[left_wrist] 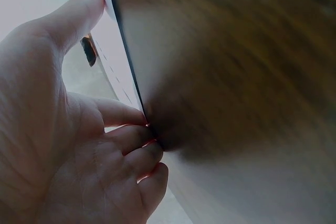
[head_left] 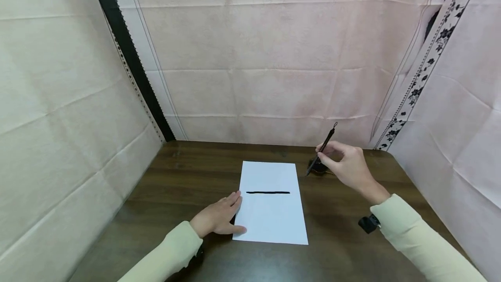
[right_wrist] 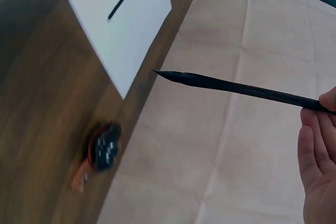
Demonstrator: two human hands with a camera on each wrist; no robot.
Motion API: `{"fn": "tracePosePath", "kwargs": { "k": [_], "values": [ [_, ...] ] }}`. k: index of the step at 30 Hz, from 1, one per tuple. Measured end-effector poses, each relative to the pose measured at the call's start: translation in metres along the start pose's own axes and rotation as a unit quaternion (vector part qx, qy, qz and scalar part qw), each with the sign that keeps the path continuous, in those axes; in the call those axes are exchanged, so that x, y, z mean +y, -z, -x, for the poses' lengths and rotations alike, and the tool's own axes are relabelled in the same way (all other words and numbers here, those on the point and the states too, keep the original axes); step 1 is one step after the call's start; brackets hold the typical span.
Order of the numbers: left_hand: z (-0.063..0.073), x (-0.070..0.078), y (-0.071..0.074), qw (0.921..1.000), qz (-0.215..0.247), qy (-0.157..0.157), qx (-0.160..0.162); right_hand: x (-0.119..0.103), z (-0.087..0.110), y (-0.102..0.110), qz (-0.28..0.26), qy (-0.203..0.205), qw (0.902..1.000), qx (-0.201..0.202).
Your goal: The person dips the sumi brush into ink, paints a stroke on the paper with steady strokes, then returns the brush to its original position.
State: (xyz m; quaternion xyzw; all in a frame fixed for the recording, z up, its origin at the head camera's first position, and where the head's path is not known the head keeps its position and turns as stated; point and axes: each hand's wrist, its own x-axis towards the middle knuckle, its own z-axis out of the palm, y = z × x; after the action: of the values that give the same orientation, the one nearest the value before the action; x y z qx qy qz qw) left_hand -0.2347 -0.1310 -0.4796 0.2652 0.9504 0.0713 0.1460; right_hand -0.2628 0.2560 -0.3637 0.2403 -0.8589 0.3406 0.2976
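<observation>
A white sheet of paper [head_left: 272, 219] lies on the wooden table, with one black horizontal stroke [head_left: 268, 193] across it. My left hand [head_left: 219, 216] rests on the sheet's left edge, thumb and fingers extended. My right hand [head_left: 348, 164] pinches a dark writing brush [head_left: 328, 137] by its handle, right of the sheet's top corner. In the right wrist view, the pointed black tip of the brush [right_wrist: 236, 88] angles away from the fingers. Below and behind the brush is a small glossy black dish-like object [right_wrist: 106, 148] with a reddish edge, partly hidden in the head view.
The brown wooden table [head_left: 188, 182] extends around the sheet. Pale creased cloth [head_left: 254, 73] hangs behind it and on both sides. A dark strip [head_left: 129, 51] runs down the back left corner, and a floral border [head_left: 430, 55] the right.
</observation>
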Motion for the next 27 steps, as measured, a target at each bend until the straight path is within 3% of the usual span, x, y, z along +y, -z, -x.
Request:
{"fn": "tracePosePath", "kwargs": {
  "k": [9,15,20,27],
  "values": [
    [0.002,-0.001,0.000,1.0000,-0.001,0.000,0.009,0.013,-0.002,0.029,0.069,0.116,0.9907,-0.012],
    [0.001,-0.002,-0.002,0.9999,-0.005,-0.001,0.009,0.028,0.004,0.034,0.070,0.221,0.9719,-0.038],
    [0.001,-0.001,-0.001,1.0000,-0.002,0.000,0.008,0.039,0.009,0.033,0.089,0.306,0.9453,-0.069],
    [0.001,-0.002,-0.003,1.0000,0.000,0.000,0.007,0.054,0.008,0.025,0.177,0.453,0.8713,-0.064]
  ]
}}
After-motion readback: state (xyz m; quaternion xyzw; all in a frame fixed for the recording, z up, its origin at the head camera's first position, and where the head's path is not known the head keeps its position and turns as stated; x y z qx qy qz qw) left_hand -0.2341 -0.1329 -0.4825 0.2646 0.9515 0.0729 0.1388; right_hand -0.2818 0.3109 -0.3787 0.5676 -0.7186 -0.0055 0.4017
